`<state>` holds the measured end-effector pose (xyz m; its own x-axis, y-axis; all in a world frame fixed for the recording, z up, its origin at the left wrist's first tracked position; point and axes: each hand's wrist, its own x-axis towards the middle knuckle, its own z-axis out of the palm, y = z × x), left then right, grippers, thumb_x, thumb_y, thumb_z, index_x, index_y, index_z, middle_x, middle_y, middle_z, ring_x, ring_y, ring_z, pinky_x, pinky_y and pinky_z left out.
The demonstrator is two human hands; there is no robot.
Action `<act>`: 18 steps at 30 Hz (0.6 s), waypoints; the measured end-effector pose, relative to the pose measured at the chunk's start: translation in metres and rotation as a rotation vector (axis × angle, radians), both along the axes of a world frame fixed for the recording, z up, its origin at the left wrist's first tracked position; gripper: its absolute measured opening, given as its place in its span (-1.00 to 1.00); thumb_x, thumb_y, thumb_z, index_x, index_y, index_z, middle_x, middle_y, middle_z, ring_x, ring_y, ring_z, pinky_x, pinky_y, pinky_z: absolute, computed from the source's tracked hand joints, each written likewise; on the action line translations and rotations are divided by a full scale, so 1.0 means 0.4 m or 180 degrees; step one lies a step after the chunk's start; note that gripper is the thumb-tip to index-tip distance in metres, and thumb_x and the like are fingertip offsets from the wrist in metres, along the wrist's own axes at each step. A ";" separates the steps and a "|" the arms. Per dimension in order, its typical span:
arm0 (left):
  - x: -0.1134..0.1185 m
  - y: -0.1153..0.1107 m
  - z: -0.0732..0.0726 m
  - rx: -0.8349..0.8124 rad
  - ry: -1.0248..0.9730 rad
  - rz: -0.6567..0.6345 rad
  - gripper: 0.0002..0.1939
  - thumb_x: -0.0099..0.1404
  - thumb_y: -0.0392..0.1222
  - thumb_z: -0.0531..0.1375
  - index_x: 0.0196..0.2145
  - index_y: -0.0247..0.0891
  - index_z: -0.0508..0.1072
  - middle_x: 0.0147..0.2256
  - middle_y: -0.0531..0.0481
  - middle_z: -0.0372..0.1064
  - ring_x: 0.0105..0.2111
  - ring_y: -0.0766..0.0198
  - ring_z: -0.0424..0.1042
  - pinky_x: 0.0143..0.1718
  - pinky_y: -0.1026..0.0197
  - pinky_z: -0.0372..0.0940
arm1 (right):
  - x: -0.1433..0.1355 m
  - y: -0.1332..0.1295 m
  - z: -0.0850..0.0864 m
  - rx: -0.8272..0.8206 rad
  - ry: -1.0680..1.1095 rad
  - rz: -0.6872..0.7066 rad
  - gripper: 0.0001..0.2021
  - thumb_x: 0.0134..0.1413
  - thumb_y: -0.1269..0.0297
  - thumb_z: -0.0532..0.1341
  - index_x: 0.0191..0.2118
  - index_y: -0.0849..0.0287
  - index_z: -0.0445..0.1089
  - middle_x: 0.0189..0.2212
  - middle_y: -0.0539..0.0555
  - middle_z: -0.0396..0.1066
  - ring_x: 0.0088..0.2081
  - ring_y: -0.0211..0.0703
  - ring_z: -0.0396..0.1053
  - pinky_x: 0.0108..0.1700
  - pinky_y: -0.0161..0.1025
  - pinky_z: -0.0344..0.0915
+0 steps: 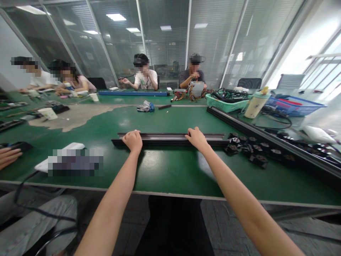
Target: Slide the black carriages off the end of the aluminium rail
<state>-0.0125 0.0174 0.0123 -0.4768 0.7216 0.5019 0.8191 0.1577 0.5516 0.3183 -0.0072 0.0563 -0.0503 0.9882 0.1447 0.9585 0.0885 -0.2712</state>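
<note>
A long dark channel-shaped bar (165, 142) lies crosswise on the green table, its lighter inner groove facing up. My left hand (133, 140) is wrapped round it near its left end. Toward the right end, my right hand (196, 138) grips the same bar, with the fingers curled over the far edge. Small black parts with shiny film (255, 147) lie in a loose group beside the bar's right end.
A longer black bar (266, 137) slants across the right side. Behind it are a green basket (229, 105), a cream bottle (256, 105) and a blue basket (298, 106). A white device (58, 156) lies left, near another person's hand. Several people sit across the table.
</note>
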 end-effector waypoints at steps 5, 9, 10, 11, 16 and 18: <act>0.001 0.000 -0.001 0.0022 0.0018 0.0001 -0.46 0.53 -0.23 -0.09 -0.11 -0.23 0.73 0.08 -0.29 0.63 0.23 -0.12 0.42 0.28 -0.19 0.05 | 0.047 -0.003 -0.032 0.0283 0.0012 0.0467 -0.68 0.50 0.26 0.16 0.23 0.18 0.46 0.07 0.28 0.43 0.07 0.04 0.43 0.19 -0.14 0.27; 0.003 -0.001 0.001 0.0012 0.0028 0.0037 -0.46 0.53 -0.23 -0.09 -0.10 -0.23 0.73 0.07 -0.30 0.64 0.21 -0.12 0.43 0.28 -0.18 0.05 | 0.075 -0.010 -0.069 0.0638 0.0180 0.0647 -0.65 0.48 0.26 0.14 0.24 0.20 0.45 0.10 0.29 0.48 0.15 0.11 0.36 0.26 -0.07 0.21; 0.004 -0.002 0.001 0.0018 0.0031 0.0046 -0.47 0.53 -0.23 -0.09 -0.10 -0.22 0.73 0.07 -0.30 0.64 0.21 -0.12 0.43 0.28 -0.18 0.05 | 0.078 -0.012 -0.078 0.0727 0.0265 0.0675 -0.65 0.48 0.26 0.13 0.23 0.19 0.45 0.11 0.28 0.49 0.15 0.12 0.36 0.27 -0.05 0.20; 0.004 -0.003 0.002 0.0022 0.0034 0.0052 -0.47 0.53 -0.23 -0.08 -0.10 -0.22 0.73 0.07 -0.30 0.64 0.21 -0.12 0.43 0.28 -0.18 0.05 | 0.079 -0.014 -0.085 0.0810 0.0371 0.0685 -0.65 0.48 0.25 0.12 0.24 0.19 0.45 0.11 0.28 0.50 0.16 0.12 0.36 0.28 -0.03 0.20; -0.002 -0.004 -0.001 0.0049 0.0066 0.0039 -0.49 0.51 -0.22 -0.07 -0.15 -0.17 0.73 0.05 -0.27 0.65 0.19 -0.12 0.45 0.26 -0.19 0.07 | 0.081 -0.009 -0.107 0.0975 0.0782 0.0475 -0.61 0.41 0.25 0.19 0.27 0.17 0.43 0.11 0.26 0.52 0.15 0.14 0.37 0.24 0.00 0.26; -0.006 -0.003 -0.003 0.0062 0.0070 0.0043 -0.49 0.51 -0.21 -0.06 -0.15 -0.16 0.73 0.06 -0.26 0.65 0.19 -0.12 0.45 0.26 -0.18 0.07 | 0.083 -0.003 -0.112 0.0980 0.0825 0.0459 -0.69 0.40 0.25 0.22 0.16 0.20 0.49 0.04 0.26 0.54 0.11 0.14 0.38 0.22 -0.02 0.28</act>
